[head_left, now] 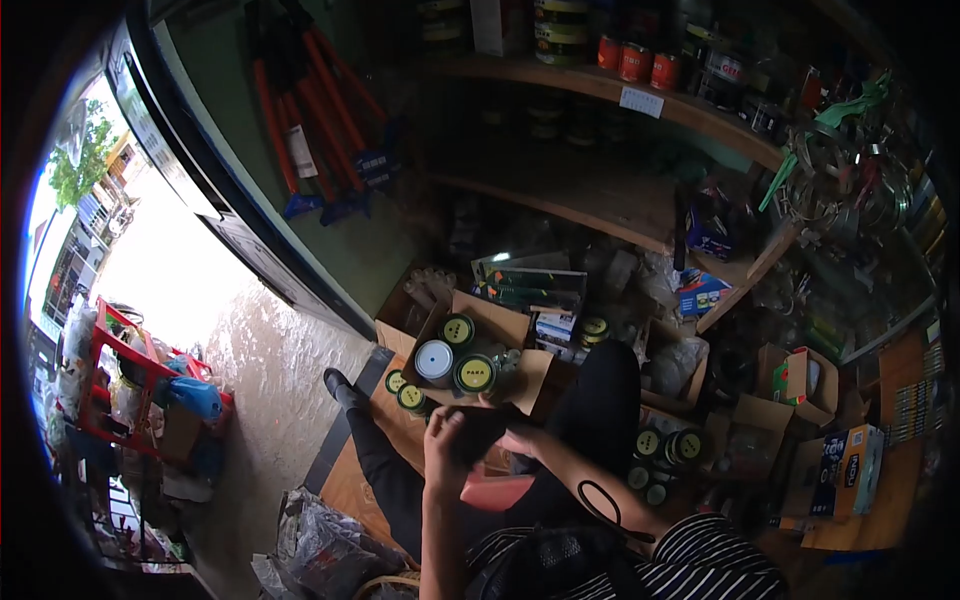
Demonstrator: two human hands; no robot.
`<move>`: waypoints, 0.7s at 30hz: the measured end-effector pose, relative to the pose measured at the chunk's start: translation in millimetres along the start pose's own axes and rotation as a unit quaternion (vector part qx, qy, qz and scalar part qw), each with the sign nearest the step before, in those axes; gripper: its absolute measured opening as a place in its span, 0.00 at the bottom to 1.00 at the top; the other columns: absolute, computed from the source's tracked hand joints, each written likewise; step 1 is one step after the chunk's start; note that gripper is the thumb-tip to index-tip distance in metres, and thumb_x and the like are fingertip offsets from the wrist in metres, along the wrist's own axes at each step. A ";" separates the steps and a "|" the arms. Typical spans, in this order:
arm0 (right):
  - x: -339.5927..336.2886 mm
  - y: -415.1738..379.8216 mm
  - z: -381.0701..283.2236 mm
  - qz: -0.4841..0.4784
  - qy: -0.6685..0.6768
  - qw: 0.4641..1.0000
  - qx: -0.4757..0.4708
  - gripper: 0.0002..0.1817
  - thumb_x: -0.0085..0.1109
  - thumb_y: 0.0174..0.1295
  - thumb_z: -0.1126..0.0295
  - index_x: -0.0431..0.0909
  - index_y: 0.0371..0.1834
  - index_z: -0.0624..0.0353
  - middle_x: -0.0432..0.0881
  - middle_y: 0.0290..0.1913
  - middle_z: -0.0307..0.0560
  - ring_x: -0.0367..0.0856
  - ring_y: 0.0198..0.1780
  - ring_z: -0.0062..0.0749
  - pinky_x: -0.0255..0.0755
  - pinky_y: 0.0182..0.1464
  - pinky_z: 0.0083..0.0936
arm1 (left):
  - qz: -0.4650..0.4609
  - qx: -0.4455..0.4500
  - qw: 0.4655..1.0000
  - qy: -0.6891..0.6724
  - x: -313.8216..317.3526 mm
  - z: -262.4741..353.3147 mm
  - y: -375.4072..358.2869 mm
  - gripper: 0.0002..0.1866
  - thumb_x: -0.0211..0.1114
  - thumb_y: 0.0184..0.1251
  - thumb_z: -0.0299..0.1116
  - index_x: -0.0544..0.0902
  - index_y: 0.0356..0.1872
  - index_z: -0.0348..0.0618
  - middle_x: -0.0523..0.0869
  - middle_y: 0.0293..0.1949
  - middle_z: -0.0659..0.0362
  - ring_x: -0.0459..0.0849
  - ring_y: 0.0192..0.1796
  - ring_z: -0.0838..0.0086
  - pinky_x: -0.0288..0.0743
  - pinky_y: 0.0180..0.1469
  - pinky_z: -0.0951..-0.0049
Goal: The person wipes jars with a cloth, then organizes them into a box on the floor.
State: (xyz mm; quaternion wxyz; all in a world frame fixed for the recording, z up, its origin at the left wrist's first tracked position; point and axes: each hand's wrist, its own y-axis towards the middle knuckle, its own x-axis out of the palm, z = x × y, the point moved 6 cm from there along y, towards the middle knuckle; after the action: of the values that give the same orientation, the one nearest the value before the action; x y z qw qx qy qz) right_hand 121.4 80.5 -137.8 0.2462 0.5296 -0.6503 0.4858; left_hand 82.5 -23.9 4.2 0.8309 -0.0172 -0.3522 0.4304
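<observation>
My left hand (446,442) and my right hand (521,441) meet over my lap, both closed around a dark, rounded object (482,424) that is too dim to identify. A black band circles my right forearm. Just beyond my hands stands an open cardboard box (500,325) holding round tins with yellow-green lids (474,374) and one tin with a white lid (434,360). Two more yellow-lidded tins (410,397) sit on the floor beside the box.
My black-trousered legs stretch toward a doorway at the left. More tins (655,445) and small cartons (845,470) lie at the right. Wooden shelves (600,85) carry cans and hardware. Red long-handled cutters (310,100) hang on the wall. A crumpled plastic bag (325,545) lies at lower left.
</observation>
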 end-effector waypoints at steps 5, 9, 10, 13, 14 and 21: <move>12.1 -8.7 8.4 -0.101 -0.032 0.991 0.081 0.27 0.54 0.75 0.45 0.78 0.64 0.55 0.87 0.57 0.45 0.86 0.57 0.36 0.78 0.64 0.41 | 0.052 -0.035 0.962 -0.267 -69.4 -17.6 21.5 0.15 0.62 0.75 0.37 0.85 0.52 0.38 0.90 0.52 0.53 0.88 0.57 0.62 0.79 0.65 0.61; 47.9 -22.7 2.1 -0.109 -0.074 0.989 0.074 0.24 0.52 0.77 0.49 0.80 0.61 0.56 0.86 0.56 0.46 0.86 0.56 0.37 0.80 0.60 0.37 | -0.013 0.068 0.980 -0.188 -7.3 50.2 -13.9 0.17 0.60 0.76 0.37 0.78 0.61 0.43 0.87 0.56 0.52 0.87 0.57 0.64 0.83 0.59 0.65; 54.9 -25.2 -3.8 -0.110 -0.126 0.985 0.039 0.22 0.49 0.79 0.52 0.80 0.61 0.57 0.85 0.58 0.49 0.86 0.57 0.39 0.81 0.59 0.35 | 0.025 0.085 0.982 -0.169 -3.8 51.9 -11.1 0.17 0.60 0.76 0.37 0.77 0.62 0.45 0.86 0.54 0.54 0.88 0.54 0.66 0.84 0.55 0.68; 57.1 -36.8 -14.9 0.053 -0.286 0.948 -0.126 0.24 0.62 0.73 0.58 0.73 0.66 0.59 0.83 0.56 0.47 0.85 0.53 0.31 0.80 0.57 0.35 | 0.101 0.049 0.989 -0.096 -26.5 22.5 11.3 0.15 0.64 0.75 0.32 0.75 0.59 0.46 0.82 0.39 0.62 0.82 0.34 0.80 0.74 0.29 0.77; 53.2 -46.4 -17.8 0.112 -0.341 0.913 -0.193 0.26 0.63 0.72 0.61 0.71 0.68 0.60 0.81 0.57 0.47 0.84 0.53 0.30 0.79 0.57 0.35 | 0.096 0.034 0.994 -0.029 -44.2 6.3 17.6 0.17 0.65 0.75 0.34 0.73 0.59 0.46 0.82 0.38 0.61 0.82 0.33 0.79 0.74 0.30 0.77; 59.9 -51.1 -13.6 0.052 -0.511 0.818 -0.260 0.23 0.68 0.69 0.60 0.77 0.62 0.60 0.79 0.55 0.49 0.83 0.56 0.36 0.77 0.59 0.30 | 0.110 0.006 0.989 0.101 -51.9 -5.5 15.5 0.22 0.67 0.75 0.33 0.66 0.61 0.43 0.82 0.36 0.60 0.82 0.33 0.79 0.74 0.32 0.79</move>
State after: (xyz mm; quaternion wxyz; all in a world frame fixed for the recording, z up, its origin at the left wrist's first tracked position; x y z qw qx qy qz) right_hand 147.2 67.4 -63.2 -0.0186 0.5830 -0.8117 -0.0298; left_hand 55.2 -50.4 -34.7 0.8100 -0.0941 -0.2592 0.5176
